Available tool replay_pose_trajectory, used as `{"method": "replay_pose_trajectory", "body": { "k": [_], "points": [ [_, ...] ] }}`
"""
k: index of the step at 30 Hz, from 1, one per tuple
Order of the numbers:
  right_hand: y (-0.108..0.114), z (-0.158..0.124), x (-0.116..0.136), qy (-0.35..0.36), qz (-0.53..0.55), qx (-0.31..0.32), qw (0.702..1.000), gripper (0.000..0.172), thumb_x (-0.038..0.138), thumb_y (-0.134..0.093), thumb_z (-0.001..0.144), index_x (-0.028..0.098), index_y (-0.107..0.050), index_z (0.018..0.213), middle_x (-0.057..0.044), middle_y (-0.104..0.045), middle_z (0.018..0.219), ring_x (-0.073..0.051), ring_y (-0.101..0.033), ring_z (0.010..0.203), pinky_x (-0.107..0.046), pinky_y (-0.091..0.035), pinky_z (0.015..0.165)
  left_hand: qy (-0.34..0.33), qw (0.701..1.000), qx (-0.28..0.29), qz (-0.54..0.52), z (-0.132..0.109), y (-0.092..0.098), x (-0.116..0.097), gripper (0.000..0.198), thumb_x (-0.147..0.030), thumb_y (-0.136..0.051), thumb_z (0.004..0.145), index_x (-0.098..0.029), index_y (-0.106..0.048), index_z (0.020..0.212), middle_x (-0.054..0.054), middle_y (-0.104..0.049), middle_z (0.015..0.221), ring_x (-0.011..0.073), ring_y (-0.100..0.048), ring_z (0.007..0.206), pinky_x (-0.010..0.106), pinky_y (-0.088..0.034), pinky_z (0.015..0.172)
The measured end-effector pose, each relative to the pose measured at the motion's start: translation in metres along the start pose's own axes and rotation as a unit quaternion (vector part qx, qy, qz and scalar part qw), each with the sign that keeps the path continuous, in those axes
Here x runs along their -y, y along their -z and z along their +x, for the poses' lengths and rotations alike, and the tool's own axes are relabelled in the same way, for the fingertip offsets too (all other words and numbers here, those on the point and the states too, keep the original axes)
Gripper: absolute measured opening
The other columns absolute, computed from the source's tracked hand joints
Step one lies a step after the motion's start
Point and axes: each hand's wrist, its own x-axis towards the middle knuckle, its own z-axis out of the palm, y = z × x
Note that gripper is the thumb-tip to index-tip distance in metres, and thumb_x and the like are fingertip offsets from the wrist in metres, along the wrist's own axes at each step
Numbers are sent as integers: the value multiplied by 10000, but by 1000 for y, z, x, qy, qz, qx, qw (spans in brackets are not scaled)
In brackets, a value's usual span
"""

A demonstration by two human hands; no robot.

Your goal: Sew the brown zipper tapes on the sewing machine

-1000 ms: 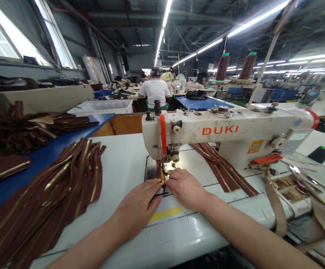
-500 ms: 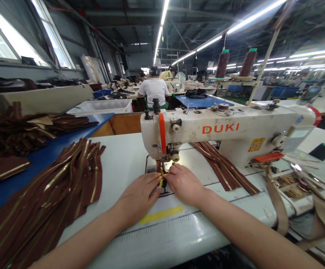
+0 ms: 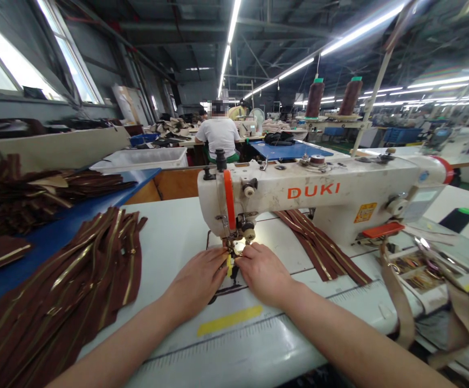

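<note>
Brown zipper strips with gold teeth lie in a big heap on the pale green table, left of the white sewing machine. A smaller bunch lies under the machine's arm. The left hand and right hand sit close together by the needle, fingers bent. I cannot tell if they pinch anything, because the fingertips are partly hidden. Yellow tape is stuck near them.

Long brown fabric zipper strips, lower left, carry lengthwise gold lines. The long white metal sewing machine, right of centre, bears orange lettering. Tall brown thread cones, upper right, have green tips.
</note>
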Motion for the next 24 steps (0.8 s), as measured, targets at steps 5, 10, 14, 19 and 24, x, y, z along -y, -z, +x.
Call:
{"method": "replay_pose_trajectory", "body": {
  "k": [5, 10, 14, 19, 24],
  "points": [
    [1, -1, -1, -9, 20, -12, 1000, 178, 150, -509, 892, 152, -657, 792, -60, -601, 813, -195, -479, 816, -318, -365, 733, -4, 1000, -16, -9, -1, -1, 0, 396, -284, -288, 952, -130, -580, 1170, 107, -640, 1196, 219, -581, 1105, 391, -445, 983],
    [1, -2, -3, -12, 48, -30, 998, 244, 154, -467, 913, 148, -661, 765, -59, -586, 765, -187, -481, 790, -307, -366, 723, 9, 1000, -16, -23, -3, -2, 2, 382, -282, -302, 948, -137, -577, 1169, 106, -631, 1210, 221, -571, 1117, 398, -439, 989],
    [0, -2, -5, -16, 60, -33, 997, 254, 162, -466, 912, 150, -661, 750, -58, -583, 758, -186, -493, 786, -299, -372, 718, 19, 999, -4, -27, -2, -2, 3, 367, -277, -326, 945, -133, -577, 1171, 112, -628, 1214, 224, -570, 1120, 398, -435, 993],
    [1, -2, -6, -17, 70, -38, 997, 244, 160, -471, 905, 157, -664, 754, -53, -580, 753, -188, -496, 784, -295, -376, 712, 14, 999, -13, -29, 4, -2, 3, 343, -255, -337, 949, -125, -599, 1128, 117, -647, 1164, 228, -584, 1081, 401, -438, 986],
    [-1, -6, -5, -25, 103, -57, 993, 219, 141, -475, 898, 159, -675, 810, -48, -582, 764, -185, -500, 789, -286, -379, 714, 16, 1000, -15, -10, -15, 11, -1, 301, -215, -376, 928, -147, -636, 1065, 93, -680, 1091, 225, -616, 1010, 404, -460, 963]
  ]
}}
